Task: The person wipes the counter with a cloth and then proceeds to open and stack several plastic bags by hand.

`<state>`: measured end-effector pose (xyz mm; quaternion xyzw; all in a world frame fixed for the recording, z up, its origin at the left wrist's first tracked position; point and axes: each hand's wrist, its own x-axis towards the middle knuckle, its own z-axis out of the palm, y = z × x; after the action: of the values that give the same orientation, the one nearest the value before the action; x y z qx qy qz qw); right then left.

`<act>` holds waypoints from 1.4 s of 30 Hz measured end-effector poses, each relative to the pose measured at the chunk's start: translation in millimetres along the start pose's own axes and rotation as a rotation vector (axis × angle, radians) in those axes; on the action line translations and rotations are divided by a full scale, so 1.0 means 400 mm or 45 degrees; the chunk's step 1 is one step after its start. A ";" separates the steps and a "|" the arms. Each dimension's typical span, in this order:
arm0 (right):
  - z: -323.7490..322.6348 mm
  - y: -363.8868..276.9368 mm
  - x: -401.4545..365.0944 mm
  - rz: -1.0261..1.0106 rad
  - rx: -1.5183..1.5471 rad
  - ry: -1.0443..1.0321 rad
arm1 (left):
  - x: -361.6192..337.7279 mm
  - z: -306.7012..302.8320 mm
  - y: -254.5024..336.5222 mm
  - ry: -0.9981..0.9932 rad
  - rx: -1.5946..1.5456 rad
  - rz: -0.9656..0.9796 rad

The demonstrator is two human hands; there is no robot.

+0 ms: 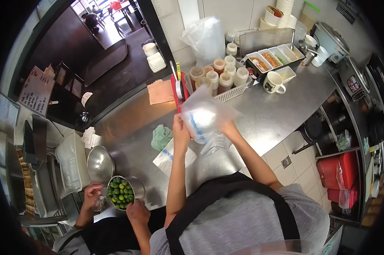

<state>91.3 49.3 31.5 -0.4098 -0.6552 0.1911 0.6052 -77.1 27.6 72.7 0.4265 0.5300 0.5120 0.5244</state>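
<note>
A clear plastic bag (204, 115) with blue print is held up over the steel counter, partly smeared by motion. My left hand (181, 132) grips its left edge, fingers closed on the plastic. At the bag's right side, my right hand (229, 128) pinches it, with the fingertips partly hidden behind the film. Below hangs a crumpled, see-through part of plastic (215, 144). A flat white packet with a blue stripe (170, 157) lies by my left forearm, beside a green cloth (161, 137). Just beyond the bag stands a red tape dispenser (178, 95).
Left, a co-worker's hands (137, 212) are at a metal pot (137, 190) of small green limes (120, 192), near a steel bowl (100, 165). Squeeze bottles (225, 80) fill a white basket (234, 93). A mug (273, 83) stands before the topping trays (268, 59).
</note>
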 end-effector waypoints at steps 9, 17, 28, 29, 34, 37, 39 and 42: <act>-0.037 -0.012 -0.001 0.649 -0.151 -0.463 | 0.012 -0.091 -0.086 -0.086 -0.309 0.217; -0.184 -0.141 -0.073 1.131 0.687 -0.254 | 0.003 -0.004 -0.131 -0.249 0.418 0.476; -0.220 -0.354 -0.031 1.041 0.963 -0.389 | -0.183 -0.034 0.041 0.244 0.372 1.118; -0.213 -0.367 -0.028 1.027 0.974 -0.418 | -0.204 -0.024 0.083 0.161 0.407 1.094; -0.184 -0.399 -0.009 1.071 1.046 -0.480 | -0.218 -0.003 0.158 -0.319 0.040 0.710; -0.172 -0.399 0.010 0.407 0.539 -0.485 | -0.219 0.001 0.175 -0.269 0.147 0.761; -0.184 -0.404 0.038 0.371 0.484 -0.567 | -0.222 0.015 0.188 -0.176 0.125 0.734; -0.195 -0.399 0.058 0.547 0.673 -0.867 | -0.213 0.027 0.188 -0.113 0.325 0.896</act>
<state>118.0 -46.3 180.4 -0.2820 -0.6457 0.5951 0.3866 -65.2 -47.2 158.0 0.6663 0.3872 0.5718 0.2814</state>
